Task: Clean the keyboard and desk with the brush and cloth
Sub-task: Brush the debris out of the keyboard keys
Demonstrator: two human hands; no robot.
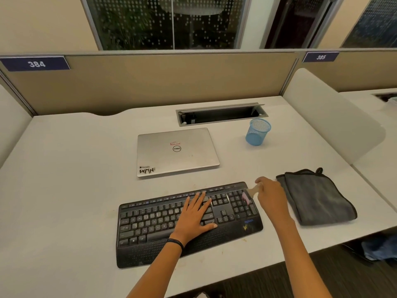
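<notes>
Your right hand point(271, 196) pinches the small pale-handled, pink-bristled brush point(249, 194) over the number pad of the black plastic keyboard point(150, 229). Your left hand point(194, 216) lies flat on the keys, steadying it. Sweep short strokes between keys, outward. The folded grey cloth point(315, 198) lies just beside.

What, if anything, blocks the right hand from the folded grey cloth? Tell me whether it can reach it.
Probably yes. The right hand sits beside the folded grey cloth, nothing between them on the white desk. It grips a small pink-bristled brush, so that likely goes down first.
</notes>
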